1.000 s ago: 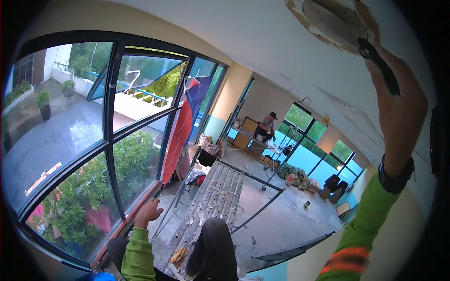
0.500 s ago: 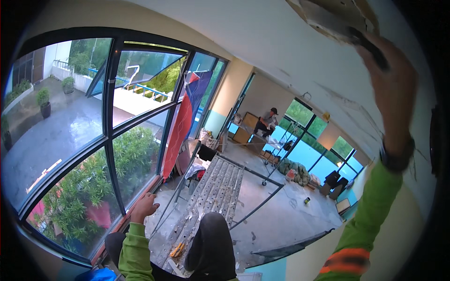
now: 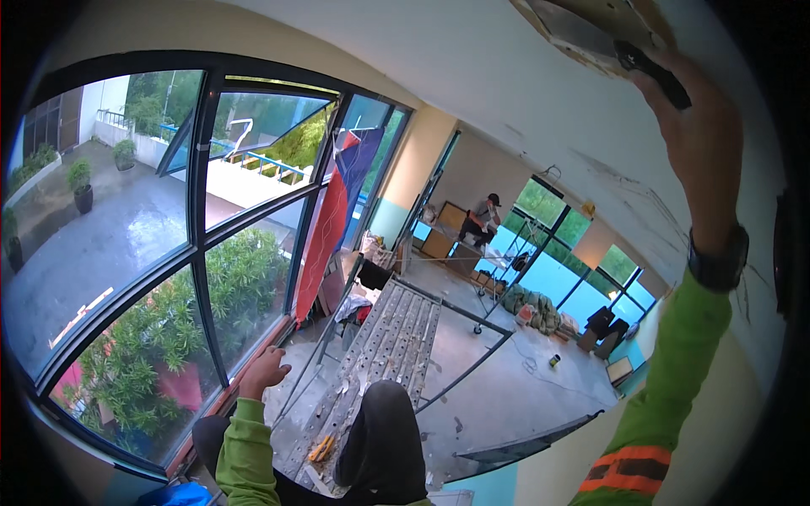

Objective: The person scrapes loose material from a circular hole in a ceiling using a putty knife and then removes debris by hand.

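My right hand point(image 3: 704, 118) is raised to the ceiling at the upper right, closed around a slim black handheld tool point(image 3: 662, 76). The tool's far end meets the edge of a ragged hole point(image 3: 591, 34) in the white ceiling; its working tip cannot be made out. Lower down on the left, my left hand point(image 3: 265, 373) hangs beside the window ledge point(image 3: 245, 379), empty, its fingers loosely bent and apart. Below my hands, a yellow-orange hand tool point(image 3: 321, 449) lies on the perforated scaffold plank point(image 3: 384, 337), next to my bent knee.
Scaffold rails point(image 3: 464, 371) edge the plank high above the floor. Large black-framed windows point(image 3: 198, 236) stand close on the left, with a red and blue cloth point(image 3: 325, 228) hanging there. Across the room, a person point(image 3: 481, 221) sits near a wheeled scaffold point(image 3: 515, 253) and bundled sacks point(image 3: 531, 308).
My right hand has shifted slightly at the hole's edge, and the black tool's end shows more clearly. My left hand has barely moved.
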Available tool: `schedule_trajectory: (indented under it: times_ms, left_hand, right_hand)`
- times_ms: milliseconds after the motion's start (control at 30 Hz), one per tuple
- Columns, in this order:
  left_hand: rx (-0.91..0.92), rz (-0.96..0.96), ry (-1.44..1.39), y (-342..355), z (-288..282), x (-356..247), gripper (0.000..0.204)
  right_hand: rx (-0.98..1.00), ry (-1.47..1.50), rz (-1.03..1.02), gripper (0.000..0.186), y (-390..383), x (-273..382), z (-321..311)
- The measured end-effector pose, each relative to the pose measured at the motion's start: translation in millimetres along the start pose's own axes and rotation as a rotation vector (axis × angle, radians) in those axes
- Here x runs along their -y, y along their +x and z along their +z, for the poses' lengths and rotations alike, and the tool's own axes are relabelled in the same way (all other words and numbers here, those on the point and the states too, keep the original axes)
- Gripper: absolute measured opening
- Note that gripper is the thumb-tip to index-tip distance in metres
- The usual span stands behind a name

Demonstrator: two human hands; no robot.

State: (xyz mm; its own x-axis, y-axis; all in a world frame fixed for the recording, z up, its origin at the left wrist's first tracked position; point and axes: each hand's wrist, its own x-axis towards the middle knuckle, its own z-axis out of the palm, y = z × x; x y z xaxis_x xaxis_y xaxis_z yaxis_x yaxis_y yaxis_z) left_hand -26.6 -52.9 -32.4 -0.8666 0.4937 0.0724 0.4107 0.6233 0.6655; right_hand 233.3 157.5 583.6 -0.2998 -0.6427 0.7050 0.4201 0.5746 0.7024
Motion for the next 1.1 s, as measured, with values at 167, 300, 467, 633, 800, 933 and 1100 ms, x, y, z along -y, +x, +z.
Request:
schedule_trajectory:
  times_ms: [167,300,467,633,800,933,1100]
  left_hand:
    - [0.007,-0.006,0.036,-1.3,-1.2,6.0,0.049]
    - [0.057,-0.043,0.034,-2.5,-2.2,-1.6,0.048]
    - [0.049,-0.007,0.029,-0.8,-4.8,-1.2,0.048]
    - [0.022,-0.040,0.026,-9.7,-13.3,-9.1,0.047]
    - [-0.004,-0.063,0.044,-6.2,-12.2,-7.5,0.047]
    - [-0.077,0.114,-0.009,-0.8,-6.8,0.0,0.040]
    - [-0.117,0.073,0.000,3.1,-16.0,-18.4,0.038]
  right_hand:
    - [-0.078,-0.009,-0.064,0.030,6.4,-3.5,-2.1]
    - [-0.033,0.033,-0.052,0.031,3.0,-2.9,-17.9]
    - [0.006,0.063,-0.023,0.030,7.2,2.1,2.4]
    - [-0.134,0.005,-0.044,0.030,0.2,9.5,-14.6]
    - [-0.128,0.003,-0.018,0.031,-12.3,10.9,-15.9]
    - [-0.167,0.137,0.271,0.031,-49.0,35.4,-17.8]
    - [-0.296,0.696,0.756,0.032,-141.1,92.6,11.4]
